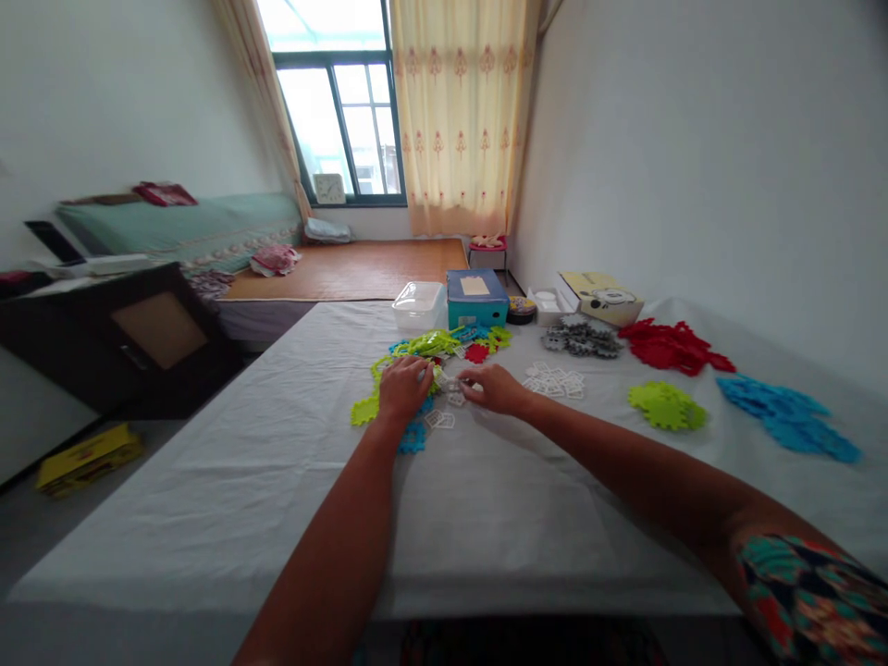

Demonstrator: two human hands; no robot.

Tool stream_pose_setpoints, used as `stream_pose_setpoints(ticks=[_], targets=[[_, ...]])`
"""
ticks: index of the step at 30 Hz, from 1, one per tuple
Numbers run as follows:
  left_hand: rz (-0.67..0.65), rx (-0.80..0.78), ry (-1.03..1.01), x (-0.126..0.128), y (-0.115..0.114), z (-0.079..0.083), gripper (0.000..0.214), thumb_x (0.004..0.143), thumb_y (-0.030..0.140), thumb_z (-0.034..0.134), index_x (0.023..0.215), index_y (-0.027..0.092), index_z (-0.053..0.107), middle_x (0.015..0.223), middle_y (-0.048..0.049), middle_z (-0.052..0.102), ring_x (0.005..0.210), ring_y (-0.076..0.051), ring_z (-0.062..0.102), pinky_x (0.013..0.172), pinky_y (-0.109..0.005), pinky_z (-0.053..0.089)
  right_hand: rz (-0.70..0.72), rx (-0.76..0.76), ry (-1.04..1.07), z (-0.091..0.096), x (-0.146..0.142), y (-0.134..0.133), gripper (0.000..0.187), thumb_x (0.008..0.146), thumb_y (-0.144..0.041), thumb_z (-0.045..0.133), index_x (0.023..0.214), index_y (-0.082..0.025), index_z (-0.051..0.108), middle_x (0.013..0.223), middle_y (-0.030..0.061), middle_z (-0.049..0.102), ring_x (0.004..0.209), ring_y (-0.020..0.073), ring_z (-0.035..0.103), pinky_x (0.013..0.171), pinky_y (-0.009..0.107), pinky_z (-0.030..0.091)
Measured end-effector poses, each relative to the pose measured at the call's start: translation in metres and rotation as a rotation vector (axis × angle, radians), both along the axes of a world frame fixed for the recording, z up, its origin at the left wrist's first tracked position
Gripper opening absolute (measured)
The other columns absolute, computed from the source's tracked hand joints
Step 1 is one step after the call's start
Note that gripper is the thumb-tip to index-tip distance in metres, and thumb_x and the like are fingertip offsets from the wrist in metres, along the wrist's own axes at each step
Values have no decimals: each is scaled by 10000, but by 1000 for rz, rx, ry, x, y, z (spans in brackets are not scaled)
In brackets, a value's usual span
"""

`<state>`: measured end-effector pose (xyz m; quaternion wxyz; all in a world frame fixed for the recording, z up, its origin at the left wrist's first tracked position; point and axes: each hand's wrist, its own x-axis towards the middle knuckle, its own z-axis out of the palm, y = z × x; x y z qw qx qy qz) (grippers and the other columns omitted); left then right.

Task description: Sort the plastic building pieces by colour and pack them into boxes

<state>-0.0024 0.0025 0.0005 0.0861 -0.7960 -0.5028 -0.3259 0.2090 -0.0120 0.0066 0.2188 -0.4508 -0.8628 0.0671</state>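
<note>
My left hand rests at the front of a mixed heap of plastic pieces, its fingers curled near a pale piece; what they hold is unclear. Across from it, my right hand pinches at a small white plastic piece between the two hands. Lime-green pieces cover much of the heap, with a red gear-shaped piece at its right. Blue pieces lie just below my left hand. A few white frame-like pieces are flat on the cloth in front of the hands.
To the right lie sorted piles: white pieces, grey gears, red pieces, green pieces and blue pieces. Along the back stand a clear plastic box, a blue box and a yellowish box. White cloth covers the table.
</note>
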Motion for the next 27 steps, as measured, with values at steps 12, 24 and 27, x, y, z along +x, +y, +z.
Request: stream_pose_setpoints(ticks=[12, 24, 27], targets=[[-6, -30, -9, -1, 2, -1, 310, 939, 353, 426, 881, 230, 704, 979, -52, 705, 961, -207, 616, 896, -341, 437, -72, -29, -29, -14, 26, 11, 461, 740, -419, 737, 1119, -167, 668, 1094, 124, 695, 1007, 252, 621, 898, 377, 473], [-14, -37, 22, -1, 4, -3, 347, 946, 378, 397, 913, 228, 708, 976, -55, 709, 966, -221, 620, 884, -355, 449, -339, -50, 212, 17, 120, 46, 351, 825, -428, 633, 1061, -174, 685, 1018, 75, 722, 860, 178, 671, 794, 287, 506], [-9, -34, 25, -2, 5, -4, 346, 946, 382, 398, 911, 229, 707, 980, -53, 709, 966, -221, 619, 874, -352, 451, -743, 128, 192, 26, 183, 57, 391, 836, -435, 618, 1082, -135, 661, 1062, 133, 702, 910, 212, 658, 794, 307, 499]])
